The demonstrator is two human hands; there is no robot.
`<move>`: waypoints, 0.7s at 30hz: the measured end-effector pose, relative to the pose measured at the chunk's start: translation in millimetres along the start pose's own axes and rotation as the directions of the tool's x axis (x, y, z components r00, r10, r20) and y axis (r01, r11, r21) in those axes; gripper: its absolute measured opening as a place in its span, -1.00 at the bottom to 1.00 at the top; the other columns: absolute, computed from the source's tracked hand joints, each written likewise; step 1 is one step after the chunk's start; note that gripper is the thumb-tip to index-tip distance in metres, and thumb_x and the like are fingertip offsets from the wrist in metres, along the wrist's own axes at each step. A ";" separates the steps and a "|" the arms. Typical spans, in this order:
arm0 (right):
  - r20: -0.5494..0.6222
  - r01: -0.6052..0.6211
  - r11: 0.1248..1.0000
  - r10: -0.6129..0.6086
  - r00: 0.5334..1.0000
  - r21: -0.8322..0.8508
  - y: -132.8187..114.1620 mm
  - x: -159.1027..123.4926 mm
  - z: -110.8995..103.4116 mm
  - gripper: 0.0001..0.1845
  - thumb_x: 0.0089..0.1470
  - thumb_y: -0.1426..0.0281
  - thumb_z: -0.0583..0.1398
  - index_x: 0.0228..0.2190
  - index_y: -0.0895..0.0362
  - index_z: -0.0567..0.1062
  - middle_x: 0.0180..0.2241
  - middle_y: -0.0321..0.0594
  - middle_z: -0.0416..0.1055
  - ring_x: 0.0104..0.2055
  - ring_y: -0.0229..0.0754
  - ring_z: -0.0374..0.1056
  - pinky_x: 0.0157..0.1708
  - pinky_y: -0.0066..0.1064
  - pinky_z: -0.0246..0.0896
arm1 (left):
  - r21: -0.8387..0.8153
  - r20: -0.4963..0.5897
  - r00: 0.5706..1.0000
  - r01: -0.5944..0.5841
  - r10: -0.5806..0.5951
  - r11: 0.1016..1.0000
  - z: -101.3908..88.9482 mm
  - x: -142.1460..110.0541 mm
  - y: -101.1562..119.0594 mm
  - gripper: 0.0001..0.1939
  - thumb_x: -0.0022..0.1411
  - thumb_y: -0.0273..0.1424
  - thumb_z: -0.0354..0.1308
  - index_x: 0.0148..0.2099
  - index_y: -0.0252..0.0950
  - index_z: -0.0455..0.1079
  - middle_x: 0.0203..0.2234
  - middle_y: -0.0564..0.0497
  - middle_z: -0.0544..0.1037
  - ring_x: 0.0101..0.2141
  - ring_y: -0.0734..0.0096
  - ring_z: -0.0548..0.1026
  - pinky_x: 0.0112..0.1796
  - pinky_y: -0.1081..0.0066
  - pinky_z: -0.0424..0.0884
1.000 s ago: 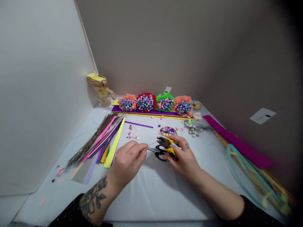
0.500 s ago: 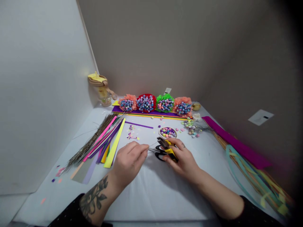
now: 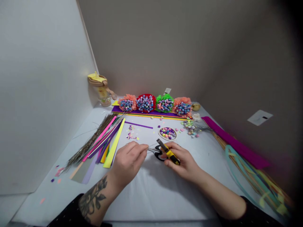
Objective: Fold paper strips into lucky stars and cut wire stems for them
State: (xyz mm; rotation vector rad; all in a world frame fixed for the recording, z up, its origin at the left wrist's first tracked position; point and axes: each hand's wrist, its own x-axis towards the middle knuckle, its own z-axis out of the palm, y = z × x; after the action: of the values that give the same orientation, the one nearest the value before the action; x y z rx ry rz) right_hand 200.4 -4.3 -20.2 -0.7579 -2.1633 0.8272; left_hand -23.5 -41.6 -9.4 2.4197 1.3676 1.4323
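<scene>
My left hand [image 3: 129,159] pinches a thin grey stem [image 3: 152,146] between its fingertips, and the stem runs right toward the tools. My right hand [image 3: 183,160] is shut on a yellow-and-black handled tool [image 3: 168,152], which slants up and to the left. Black-handled scissors [image 3: 159,153] lie against that tool, their metal blades pointing toward my left fingertips. Part of the scissors is hidden by my right fingers. A small round dish of colourful paper stars [image 3: 167,133] sits just beyond my right hand, not touching it.
Tissue-paper bunches filled with paper stars [image 3: 145,103] line the back, on purple paper strips. Coloured paper strips [image 3: 113,147] and a bundle of dry stems [image 3: 91,142] lie left. A bottle [image 3: 103,94] stands in the corner. A magenta strip [image 3: 236,142] and teal loops [image 3: 239,170] lie right.
My right hand has dropped toward me, away from the dish, and the yellow-and-black tool now slants more steeply. My left hand has barely moved.
</scene>
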 end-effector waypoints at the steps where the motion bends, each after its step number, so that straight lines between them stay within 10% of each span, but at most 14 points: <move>1: 0.016 -0.017 0.999 0.017 1.000 0.035 -0.5 0.2 -0.9 -0.82 0.10 0.28 0.16 -0.34 0.11 0.50 -0.24 -0.08 0.38 -0.21 -0.13 0.36 -0.21 -0.32 0.30 | -0.003 -0.002 1.000 -0.005 0.005 1.000 -0.3 0.4 0.4 -0.82 0.19 -0.54 0.07 -0.15 -0.28 0.38 -0.51 0.02 0.42 -0.46 0.47 0.41 -0.39 0.48 0.37; 9: 0.092 -0.091 0.968 0.072 0.993 0.232 -6.5 1.7 -4.1 -0.70 0.07 0.16 0.17 -0.42 0.14 0.51 -0.33 -0.11 0.39 -0.29 -0.18 0.36 -0.27 -0.35 0.30 | -0.052 0.009 1.000 0.005 -0.004 0.999 -0.6 1.3 -0.4 -0.81 0.17 -0.56 0.09 -0.14 -0.30 0.38 -0.49 0.02 0.41 -0.45 0.49 0.40 -0.39 0.49 0.37; 21: -0.017 -0.101 0.990 0.103 0.995 0.098 6.8 -1.1 -10.0 -0.61 0.10 0.12 0.12 -0.16 0.10 0.52 -0.08 -0.02 0.33 0.01 -0.02 0.28 -0.02 -0.20 0.22 | -0.006 -0.029 1.000 0.004 -0.004 1.000 0.9 0.5 -4.9 -0.80 0.18 -0.57 0.09 -0.14 -0.28 0.38 -0.49 0.04 0.42 -0.44 0.50 0.40 -0.38 0.49 0.37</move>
State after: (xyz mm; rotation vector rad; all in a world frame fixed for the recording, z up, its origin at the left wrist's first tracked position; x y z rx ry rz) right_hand 210.5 2.5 -20.1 -0.8294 -2.0632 0.9651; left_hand -26.0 -37.9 -11.6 2.4000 1.3709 1.4749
